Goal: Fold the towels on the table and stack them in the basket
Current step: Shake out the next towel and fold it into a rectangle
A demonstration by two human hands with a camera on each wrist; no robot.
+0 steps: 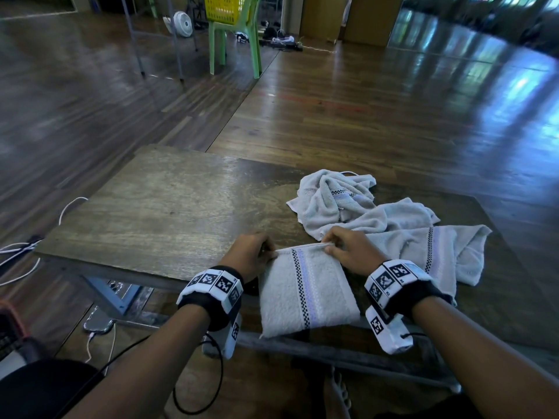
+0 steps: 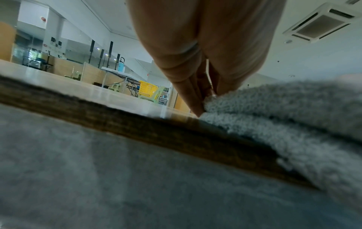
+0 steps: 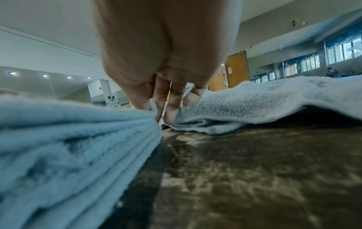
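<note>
A folded grey towel [image 1: 305, 291] with a checked stripe lies at the near edge of the wooden table [image 1: 157, 207]. My left hand [image 1: 254, 252] pinches its far left corner; the left wrist view shows the fingertips [image 2: 199, 108] closed on the towel [image 2: 284, 111] layers. My right hand [image 1: 348, 249] pinches the far right corner, with thumb and fingers [image 3: 149, 103] on the stacked edges of the towel [image 3: 74, 136]. Two unfolded grey towels lie to the right: a crumpled towel [image 1: 332, 198] and a spread towel [image 1: 438, 249]. A yellow basket [image 1: 227, 7] sits on a green chair far off.
The green chair [image 1: 236, 46] stands on the wooden floor beyond the table, near a white fan [image 1: 181, 24]. White cables [image 1: 18, 255] trail on the floor at the left. The left half of the table is bare wood.
</note>
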